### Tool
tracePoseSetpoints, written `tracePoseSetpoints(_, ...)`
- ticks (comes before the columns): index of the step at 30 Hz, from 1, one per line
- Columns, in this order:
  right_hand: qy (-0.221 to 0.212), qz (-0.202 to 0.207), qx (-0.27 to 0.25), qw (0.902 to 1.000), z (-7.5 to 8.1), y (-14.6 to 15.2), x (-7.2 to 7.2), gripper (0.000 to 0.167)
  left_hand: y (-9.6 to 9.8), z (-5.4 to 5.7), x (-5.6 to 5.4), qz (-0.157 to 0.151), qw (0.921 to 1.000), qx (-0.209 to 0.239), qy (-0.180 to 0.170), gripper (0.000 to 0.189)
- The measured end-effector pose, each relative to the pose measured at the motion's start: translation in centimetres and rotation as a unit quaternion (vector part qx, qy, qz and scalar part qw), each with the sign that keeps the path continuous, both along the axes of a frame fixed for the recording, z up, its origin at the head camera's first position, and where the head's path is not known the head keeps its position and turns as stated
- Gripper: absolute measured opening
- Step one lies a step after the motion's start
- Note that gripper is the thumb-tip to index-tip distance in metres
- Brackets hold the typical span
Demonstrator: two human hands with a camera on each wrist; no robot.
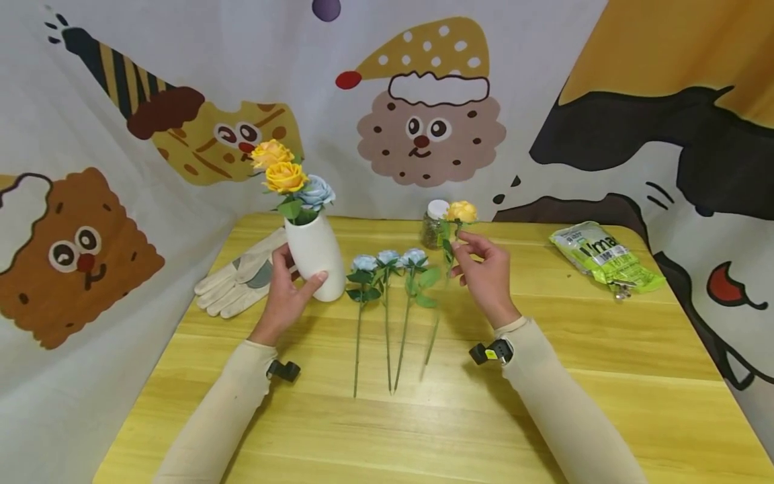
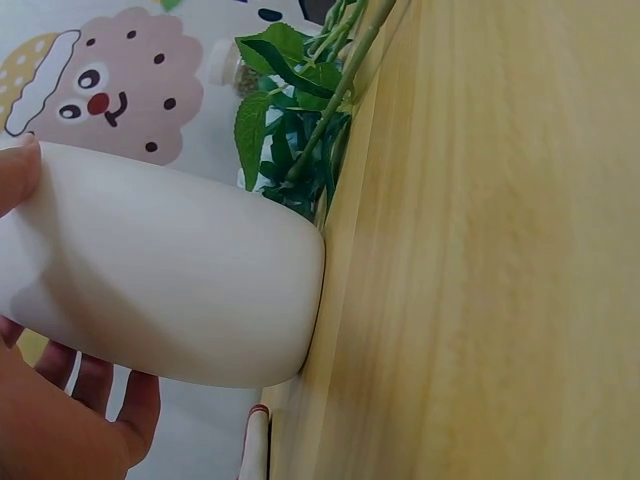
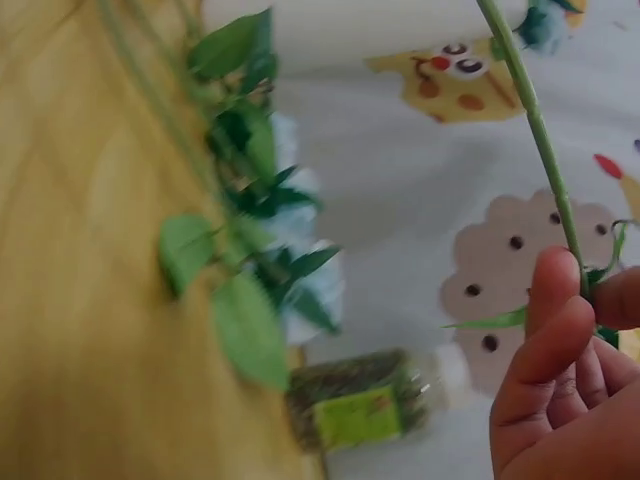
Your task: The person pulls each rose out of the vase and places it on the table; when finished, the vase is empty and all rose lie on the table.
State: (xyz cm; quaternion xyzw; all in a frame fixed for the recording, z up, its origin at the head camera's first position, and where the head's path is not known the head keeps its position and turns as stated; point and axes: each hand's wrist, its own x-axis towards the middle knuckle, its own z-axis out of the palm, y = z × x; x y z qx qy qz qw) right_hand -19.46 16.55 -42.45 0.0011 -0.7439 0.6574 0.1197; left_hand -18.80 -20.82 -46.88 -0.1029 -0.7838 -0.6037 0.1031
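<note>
My left hand [image 1: 285,296] grips a white vase [image 1: 314,252] around its body, thumb on the near side. The vase leans slightly, its base at the table. From its mouth rise two yellow roses [image 1: 285,177] and a light blue rose [image 1: 316,193]. In my right hand [image 1: 486,274], thumb and fingers pinch the green stem [image 3: 548,150] of another yellow rose [image 1: 462,212], held upright with its lower stem hanging over the table. Between the hands lie three light blue roses [image 1: 388,258], heads away from me and stems pointing towards me.
Behind the right hand stands a clear jar [image 1: 433,232] with a white lid and dark contents. Pale work gloves [image 1: 236,286] lie left of the vase. A green and white bag [image 1: 605,254] sits at the far right. Printed cloth [image 1: 338,40] hangs behind the wooden table [image 1: 484,430].
</note>
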Motion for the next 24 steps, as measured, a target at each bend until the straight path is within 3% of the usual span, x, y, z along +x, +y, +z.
tracePoseSetpoints(8, -0.095, 0.049, 0.075, 0.9914, -3.0, 1.5, -0.4, 0.039, 0.0, -0.1, 0.0, 0.005, 1.0000, -0.004, -0.004, 0.081)
tracePoseSetpoints(12, -0.132, 0.070, 0.084, 0.9853, -4.5, 1.9, -0.6, 0.038, 0.1, 0.0, 0.0, 0.009, 0.9998, -0.009, -0.012, 0.081)
tracePoseSetpoints(20, -0.159, 0.106, 0.118, 0.9745, -5.9, 2.2, -0.7, 0.032, 1.0, 2.5, 1.5, 0.003, 0.9998, -0.006, -0.017, 0.078)
tracePoseSetpoints(24, -0.169, 0.123, 0.104, 0.9724, -6.2, 2.1, -0.8, 0.031, 1.1, 2.7, 1.6, 0.002, 0.9999, -0.006, -0.012, 0.078)
